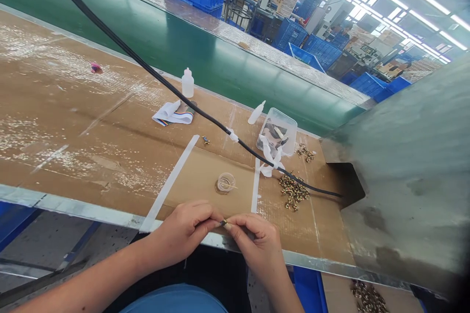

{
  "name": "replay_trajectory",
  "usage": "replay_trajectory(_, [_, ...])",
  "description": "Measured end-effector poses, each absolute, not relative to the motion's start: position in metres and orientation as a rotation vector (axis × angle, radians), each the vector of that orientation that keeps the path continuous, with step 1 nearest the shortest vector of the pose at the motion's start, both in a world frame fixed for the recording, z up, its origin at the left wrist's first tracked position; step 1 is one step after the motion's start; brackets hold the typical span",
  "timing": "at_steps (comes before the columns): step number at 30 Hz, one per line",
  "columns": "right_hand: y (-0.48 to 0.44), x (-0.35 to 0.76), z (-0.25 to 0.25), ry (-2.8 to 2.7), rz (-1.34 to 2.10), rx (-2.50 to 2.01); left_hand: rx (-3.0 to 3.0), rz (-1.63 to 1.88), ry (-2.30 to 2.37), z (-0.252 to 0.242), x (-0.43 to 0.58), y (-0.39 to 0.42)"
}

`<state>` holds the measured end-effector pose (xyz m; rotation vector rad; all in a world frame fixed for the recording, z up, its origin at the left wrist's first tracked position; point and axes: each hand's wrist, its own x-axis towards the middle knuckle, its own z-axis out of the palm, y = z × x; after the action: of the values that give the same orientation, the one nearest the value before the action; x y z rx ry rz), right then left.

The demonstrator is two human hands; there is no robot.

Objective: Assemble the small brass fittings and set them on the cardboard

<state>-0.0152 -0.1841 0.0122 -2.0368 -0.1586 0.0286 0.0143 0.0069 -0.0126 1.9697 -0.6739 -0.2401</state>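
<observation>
Left hand (194,227) and right hand (257,239) are brought together, and one small part (223,223) is pinched by the fingertips of both.
The part is held directly between the hands, over the near edge of the table (330,234), so neither hand can be called nearer; its long axis is too much covered to be told. The cup (226,177) is placed just beyond, and the pile (293,190) is situated far and right, nearer to the right hand.

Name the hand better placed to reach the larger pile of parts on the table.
Probably the right hand: the pile lies nearer it than the left hand, though both pinch one small part.
</observation>
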Motion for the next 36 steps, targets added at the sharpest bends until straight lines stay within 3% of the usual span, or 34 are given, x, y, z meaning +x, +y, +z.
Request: replay_trajectory(36, [-0.186, -0.0175, 0.0058, -0.142, 0.01, -2.018, 1.967, -0.216, -0.653, -0.0088, 0.0161, 0.0043])
